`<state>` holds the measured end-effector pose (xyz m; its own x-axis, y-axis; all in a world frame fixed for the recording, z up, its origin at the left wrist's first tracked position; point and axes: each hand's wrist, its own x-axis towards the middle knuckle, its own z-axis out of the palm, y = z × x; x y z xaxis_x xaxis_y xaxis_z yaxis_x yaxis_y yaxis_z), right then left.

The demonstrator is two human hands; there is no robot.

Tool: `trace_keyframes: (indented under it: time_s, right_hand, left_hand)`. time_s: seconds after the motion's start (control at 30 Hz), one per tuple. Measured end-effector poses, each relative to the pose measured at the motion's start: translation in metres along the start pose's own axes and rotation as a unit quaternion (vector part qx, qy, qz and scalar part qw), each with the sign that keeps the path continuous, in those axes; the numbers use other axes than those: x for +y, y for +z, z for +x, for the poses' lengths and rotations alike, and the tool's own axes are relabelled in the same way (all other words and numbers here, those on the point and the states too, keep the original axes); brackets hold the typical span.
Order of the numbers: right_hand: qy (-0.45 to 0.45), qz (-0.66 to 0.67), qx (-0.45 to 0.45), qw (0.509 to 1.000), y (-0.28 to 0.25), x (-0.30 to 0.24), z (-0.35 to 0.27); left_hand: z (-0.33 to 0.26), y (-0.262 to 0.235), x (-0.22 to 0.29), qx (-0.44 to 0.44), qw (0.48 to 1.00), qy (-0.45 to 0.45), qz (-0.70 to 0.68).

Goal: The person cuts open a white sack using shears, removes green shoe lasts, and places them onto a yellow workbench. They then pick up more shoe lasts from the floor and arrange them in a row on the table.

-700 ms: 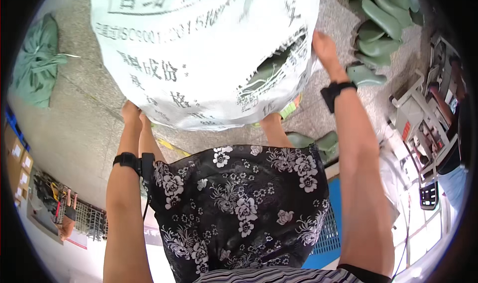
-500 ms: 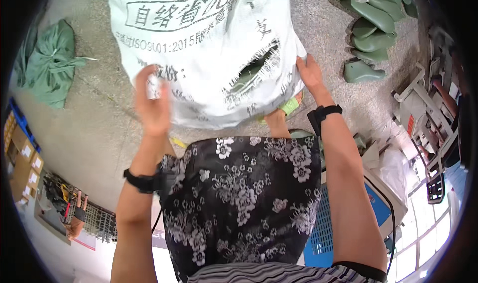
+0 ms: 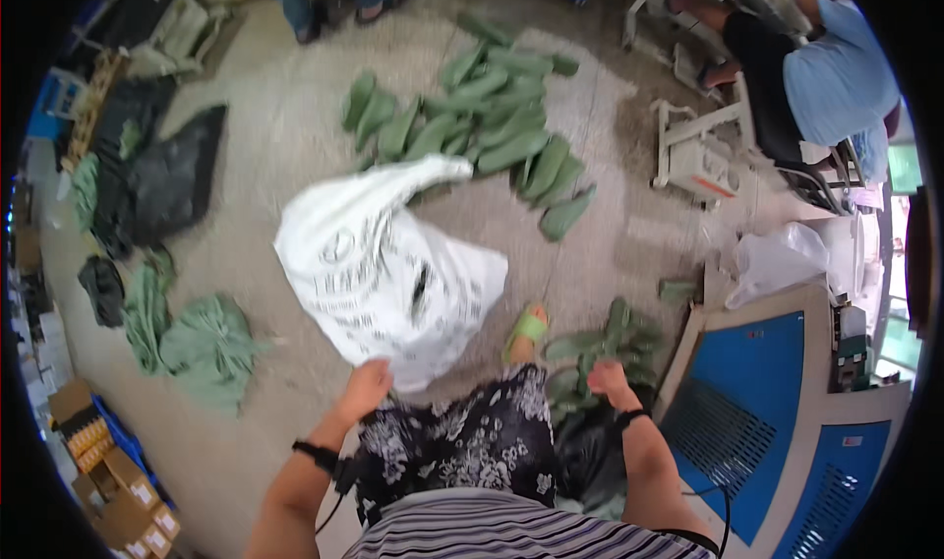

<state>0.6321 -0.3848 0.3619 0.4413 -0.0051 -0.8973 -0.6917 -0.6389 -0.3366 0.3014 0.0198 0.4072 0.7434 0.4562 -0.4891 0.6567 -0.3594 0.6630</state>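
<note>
From here, the right hand (image 3: 610, 377), half-open, seemingly empty, has come off the white sack (image 3: 379, 264), leaving the curled left hand (image 3: 368, 386) at its edge, grip unclear

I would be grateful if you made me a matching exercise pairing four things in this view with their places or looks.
Column one
1. White sack
2. Left hand
3. Right hand
4. Bunched green sack

Column two
A. By the green pieces near the blue-panelled cabinet
B. In mid-picture, marked with dark print
C. On the floor, left of the white sack
D. At the white sack's near edge

Pairs: 1-B, 2-D, 3-A, 4-C
</note>
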Motion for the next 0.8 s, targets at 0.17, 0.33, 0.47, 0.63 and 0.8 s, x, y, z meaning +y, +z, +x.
trace_keyframes:
  time_s: [0.17,0.33,0.47,0.63,0.8]
  right_hand:
    - [-0.082,-0.010,-0.032,0.996,-0.058,-0.027,0.013]
    - [-0.159,-0.025,-0.096,0.982,-0.092,-0.094,-0.003]
    - [-0.091,-0.030,-0.078,0.992,-0.127,-0.140,0.003]
    - [-0.143,-0.035,-0.065,0.987,-0.137,-0.239,0.030]
    - [-0.269,-0.122,-0.108,0.949,-0.126,-0.351,0.012]
  left_hand:
    - [-0.075,-0.016,-0.010,0.053,0.971,-0.199,0.118]
    - [-0.125,0.028,0.010,-0.056,0.954,-0.294,-0.032]
    - [-0.118,0.064,0.078,-0.035,0.905,-0.311,-0.286]
    - [-0.076,0.056,0.165,-0.016,0.931,-0.311,-0.192]
    - [0.010,0.045,0.147,-0.167,0.970,0.037,0.174]
